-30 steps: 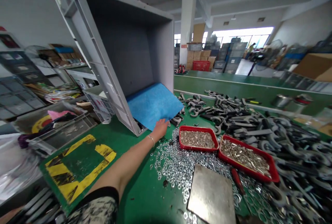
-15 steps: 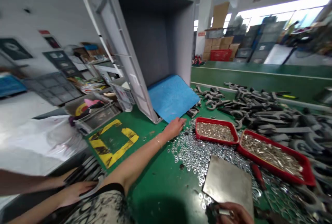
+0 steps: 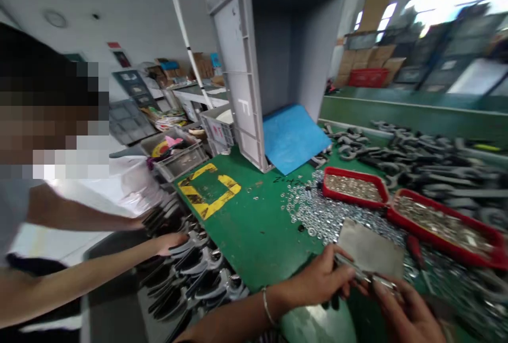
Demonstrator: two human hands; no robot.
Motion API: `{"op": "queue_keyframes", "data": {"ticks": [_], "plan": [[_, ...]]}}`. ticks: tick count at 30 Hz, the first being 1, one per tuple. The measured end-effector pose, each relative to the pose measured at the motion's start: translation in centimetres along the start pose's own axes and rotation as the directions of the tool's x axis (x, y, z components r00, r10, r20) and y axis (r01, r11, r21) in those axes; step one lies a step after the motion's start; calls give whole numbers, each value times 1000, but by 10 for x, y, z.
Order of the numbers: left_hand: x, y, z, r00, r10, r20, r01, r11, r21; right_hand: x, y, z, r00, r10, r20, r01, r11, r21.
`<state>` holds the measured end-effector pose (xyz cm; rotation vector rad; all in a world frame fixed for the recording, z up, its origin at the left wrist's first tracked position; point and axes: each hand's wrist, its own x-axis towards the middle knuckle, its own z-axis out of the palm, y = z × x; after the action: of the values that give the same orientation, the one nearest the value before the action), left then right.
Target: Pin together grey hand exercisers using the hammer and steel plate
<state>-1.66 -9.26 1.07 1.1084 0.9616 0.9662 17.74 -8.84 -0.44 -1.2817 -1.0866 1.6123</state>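
Observation:
My left hand (image 3: 321,279) is low in the view, its fingers pinched on one end of a small shiny metal part (image 3: 367,275). My right hand (image 3: 405,311) meets it from the lower right, fingers curled round the other end of the same part. Both hands are just in front of a flat grey metal plate (image 3: 371,250) lying on a heap of silver washers (image 3: 317,210). Two red trays (image 3: 355,188) of small metal pieces sit behind the plate.
A big grey crate (image 3: 273,57) stands tipped on the green table (image 3: 254,226) with a blue sheet (image 3: 293,139) at its mouth. Dark metal clamps (image 3: 428,158) pile up at the right. At the left a co-worker's hand (image 3: 169,241) rests on black parts in a bin.
My left hand has drawn back from the blue sheet to the near edge and joined my right hand on the metal part. The view has swung left, bringing the co-worker in.

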Motion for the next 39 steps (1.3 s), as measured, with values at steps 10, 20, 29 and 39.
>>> {"op": "queue_keyframes", "data": {"ticks": [10, 20, 29, 39], "plan": [[-19, -20, 36, 883, -246, 400, 307, 947, -96, -26, -30, 1, 947, -229, 225, 261, 957, -125], [24, 41, -10, 999, 21, 40, -29, 976, 214, 19, -29, -155, 886, -438, 152, 223, 116, -968], [51, 12, 23, 991, 29, -130, -11, 990, 139, 60, -44, -171, 881, -420, 217, 247, 18, -969], [46, 18, 46, 952, 239, -193, -179, 943, 281, 6, -44, -35, 986, -163, 25, 165, 982, -96]]}}
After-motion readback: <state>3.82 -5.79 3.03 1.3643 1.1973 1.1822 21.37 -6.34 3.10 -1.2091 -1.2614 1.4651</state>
